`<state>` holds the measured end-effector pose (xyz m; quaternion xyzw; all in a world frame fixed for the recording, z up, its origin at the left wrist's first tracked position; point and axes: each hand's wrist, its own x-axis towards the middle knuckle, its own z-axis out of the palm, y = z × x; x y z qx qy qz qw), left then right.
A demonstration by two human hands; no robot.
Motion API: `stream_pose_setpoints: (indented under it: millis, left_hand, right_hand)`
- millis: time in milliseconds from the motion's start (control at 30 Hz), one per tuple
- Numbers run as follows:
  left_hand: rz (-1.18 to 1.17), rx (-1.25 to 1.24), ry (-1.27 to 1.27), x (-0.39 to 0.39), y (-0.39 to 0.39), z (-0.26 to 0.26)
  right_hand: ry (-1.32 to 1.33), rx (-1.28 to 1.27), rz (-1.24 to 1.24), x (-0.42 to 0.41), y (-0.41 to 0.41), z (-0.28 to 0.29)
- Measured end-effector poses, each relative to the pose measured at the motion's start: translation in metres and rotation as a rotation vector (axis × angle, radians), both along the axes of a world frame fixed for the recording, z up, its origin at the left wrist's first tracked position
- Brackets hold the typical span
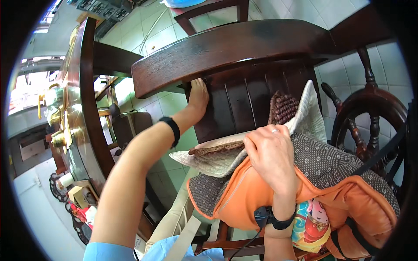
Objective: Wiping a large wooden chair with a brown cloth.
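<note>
My right hand [272, 155] grips a folded-back stack of seat covers. In it are an orange cushion [251, 192] with a dark patterned underside, a white quilted mat [214, 164] and a brown beaded mat [283, 109]. Bare dark slats of a wooden seat [238, 107] show beyond the fold. My left hand [198, 96] reaches to the side edge of these slats, just under the thick wooden armrest [235, 49]. Its fingertips are partly hidden there, so whether they hold anything is unclear. A colourful printed pillow [310, 225] lies against the orange cushion, near my right wrist.
A dark wooden table [86, 107] with brass fittings stands close on the left. A spoked wooden wheel [370, 120] borders the seat on the right. Past the armrest is a wooden stool [212, 14]. A brown case [135, 125] rests on the tiled floor below.
</note>
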<state>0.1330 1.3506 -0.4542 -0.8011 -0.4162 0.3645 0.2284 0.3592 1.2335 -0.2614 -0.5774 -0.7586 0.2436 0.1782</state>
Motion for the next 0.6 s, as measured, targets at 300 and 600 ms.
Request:
stream_pose_setpoints:
  millis: [300,600]
  left_hand:
    - [0.182,-0.222,-1.366,-0.079,-0.123,0.005]
    - [1.558,-0.688,-3.353,-0.118,-0.062,0.026]
  right_hand:
    - [-0.046,-0.267,-0.041,-0.011,0.022,0.012]
    - [0.033,-0.627,-0.207,-0.006,0.026,-0.014]
